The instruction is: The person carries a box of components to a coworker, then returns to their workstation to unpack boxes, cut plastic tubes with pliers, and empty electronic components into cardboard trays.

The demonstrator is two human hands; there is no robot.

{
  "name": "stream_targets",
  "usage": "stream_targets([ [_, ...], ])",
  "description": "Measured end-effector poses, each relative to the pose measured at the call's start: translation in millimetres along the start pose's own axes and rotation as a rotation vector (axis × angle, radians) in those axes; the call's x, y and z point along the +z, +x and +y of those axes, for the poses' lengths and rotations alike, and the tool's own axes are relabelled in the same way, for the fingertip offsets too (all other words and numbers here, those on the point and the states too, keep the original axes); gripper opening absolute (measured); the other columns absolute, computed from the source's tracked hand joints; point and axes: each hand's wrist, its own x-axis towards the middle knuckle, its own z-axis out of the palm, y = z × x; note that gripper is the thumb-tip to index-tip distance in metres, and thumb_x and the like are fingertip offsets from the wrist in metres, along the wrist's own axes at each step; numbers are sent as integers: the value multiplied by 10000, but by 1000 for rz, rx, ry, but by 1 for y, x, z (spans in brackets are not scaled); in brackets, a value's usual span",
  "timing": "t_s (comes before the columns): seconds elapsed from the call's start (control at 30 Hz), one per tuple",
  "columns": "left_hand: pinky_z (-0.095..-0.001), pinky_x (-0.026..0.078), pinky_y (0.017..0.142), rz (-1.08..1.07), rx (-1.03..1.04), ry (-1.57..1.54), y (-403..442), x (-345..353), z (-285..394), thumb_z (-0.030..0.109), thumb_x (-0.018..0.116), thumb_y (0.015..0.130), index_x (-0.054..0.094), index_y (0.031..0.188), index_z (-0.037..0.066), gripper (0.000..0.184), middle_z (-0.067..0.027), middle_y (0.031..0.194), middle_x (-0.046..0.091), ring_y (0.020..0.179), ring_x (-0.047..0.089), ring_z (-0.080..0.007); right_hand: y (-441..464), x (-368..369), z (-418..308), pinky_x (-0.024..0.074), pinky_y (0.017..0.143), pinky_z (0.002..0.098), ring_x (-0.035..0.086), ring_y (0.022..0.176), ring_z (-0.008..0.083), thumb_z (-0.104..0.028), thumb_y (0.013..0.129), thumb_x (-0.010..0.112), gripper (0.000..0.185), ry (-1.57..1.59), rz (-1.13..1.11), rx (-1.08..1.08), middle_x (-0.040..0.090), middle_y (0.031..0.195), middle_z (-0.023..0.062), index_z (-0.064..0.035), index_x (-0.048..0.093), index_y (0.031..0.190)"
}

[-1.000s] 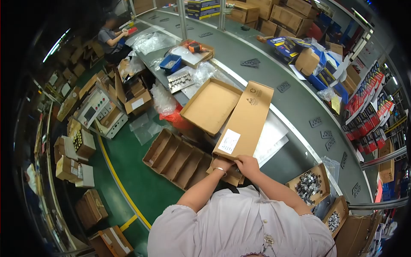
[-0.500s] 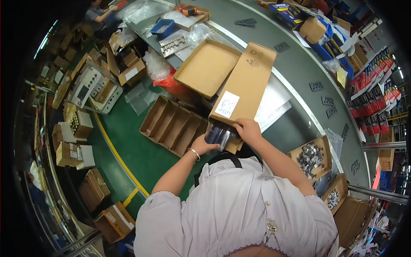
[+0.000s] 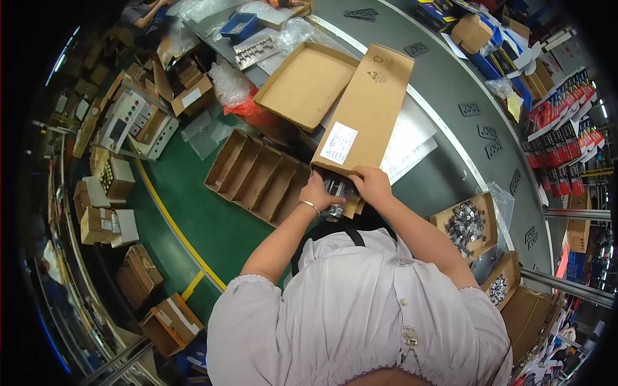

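A long cardboard box point(image 3: 376, 96) with a white label point(image 3: 339, 143) lies slanting from the bench edge towards my body. My right hand point(image 3: 372, 184) is closed on its near edge, thumb on top. At the same end, my left hand point(image 3: 315, 193) grips the side of some dark parts in clear plastic point(image 3: 337, 189); its fingertips are partly hidden by the box edge. What these parts are I cannot make out. A shallow open cardboard tray point(image 3: 308, 83) sits left of the box, and a divided cardboard box point(image 3: 257, 177) stands beyond my left hand.
On the green-grey bench point(image 3: 444, 77), flat dark plates point(image 3: 487, 132) lie spaced apart. A carton of small metal parts point(image 3: 465, 225) stands to my right, a blue bin point(image 3: 238, 26) at the far left. Another person point(image 3: 143, 16) is at the upper left. Boxes line the floor.
My left hand has moved up and in towards the box's near end, covering more of the dark parts. My right hand keeps its hold on the box. The view has shifted slightly.
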Motion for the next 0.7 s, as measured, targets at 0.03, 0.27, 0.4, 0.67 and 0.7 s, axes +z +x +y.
stream_targets([
  [0.03,-340,414,771,-20,-7,-33,0,5,0,407,742,436,281,1106,-55,936,-220,1001,506,894,518,-321,0,0,1,444,551,327,557,606,273,-192,687,566,153,2,-1,2,582,678,111,-66,605,764],
  [0.27,-322,402,785,-62,82,-298,7,-8,-19,350,742,435,289,1121,-31,906,-209,999,506,909,514,-301,17,-12,-12,446,569,348,556,644,272,-230,699,547,154,6,22,-25,583,701,87,-100,602,759],
  [0.4,-287,338,857,-224,79,-585,-10,-31,-53,239,755,447,293,1143,-6,871,-137,1050,481,975,466,-218,17,-17,-12,445,577,350,555,665,264,-233,715,528,154,-38,-26,-16,585,713,80,-113,603,776],
  [0.67,-268,324,867,-500,-104,-883,-80,-55,-92,45,709,514,267,1174,23,795,-62,1044,462,970,438,-155,24,-18,-14,442,590,354,550,686,266,-244,723,513,176,-40,-56,-29,581,734,87,-109,594,801],
  [0.7,-268,324,867,-488,-102,-875,-89,-58,-95,45,709,514,267,1174,23,795,-62,1044,462,970,438,-155,25,-19,-15,442,591,352,550,678,272,-243,723,511,186,-52,-66,-45,581,746,93,-102,593,812],
])
